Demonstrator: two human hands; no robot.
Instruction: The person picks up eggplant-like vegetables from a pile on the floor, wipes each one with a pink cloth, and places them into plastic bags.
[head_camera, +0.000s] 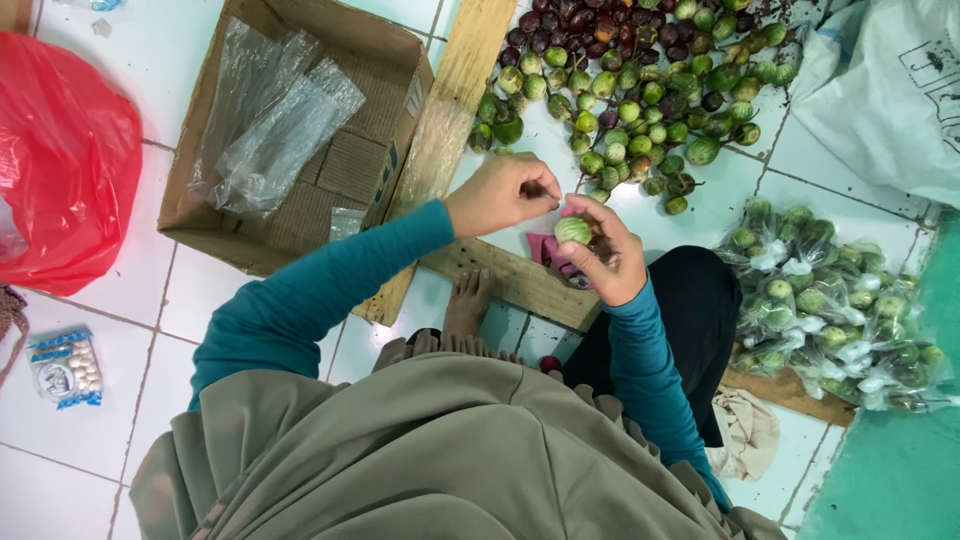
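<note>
My right hand holds a small round green eggplant over the wooden plank. My left hand is just left of it, fingers curled and pinched together close above the eggplant; I cannot see whether anything is between them. A pink piece shows under my right hand. A pile of small green and dark purple eggplants lies on the white tiled floor just beyond both hands.
Clear bags packed with green eggplants lie at the right. A cardboard box holding clear plastic bags sits at the left, beside a red plastic bag. A white sack is top right, a small packet lower left.
</note>
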